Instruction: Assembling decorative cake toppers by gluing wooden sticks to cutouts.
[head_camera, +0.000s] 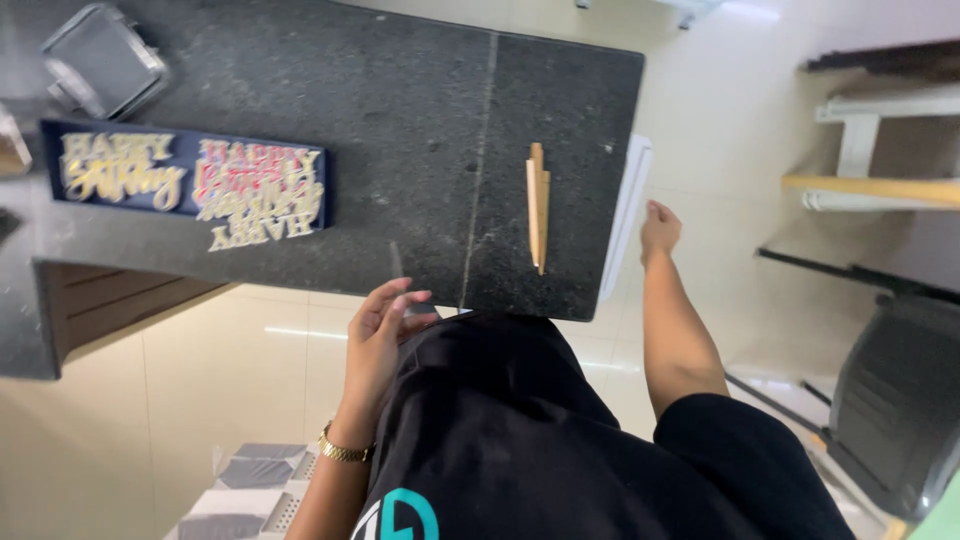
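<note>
My left hand (383, 325), with a gold watch on the wrist, hovers at the near edge of the black stone counter (400, 120), fingers loosely curled. A thin faint strip (396, 262) rises from the fingertips, too blurred to tell if it is held. My right hand (660, 228) hangs beside the counter's right end, close to a white board (628, 205) leaning there, and holds nothing. Wooden sticks (538, 203) lie on the counter between the two hands. A dark blue card with gold and pink cut-out lettering (190, 180) lies at the left.
A clear lidded box (100, 62) sits at the counter's far left corner. A white and wooden shelf frame (870, 150) stands at the right, a dark chair (895, 400) below it. Grey and white trays (250, 485) lie on the tiled floor.
</note>
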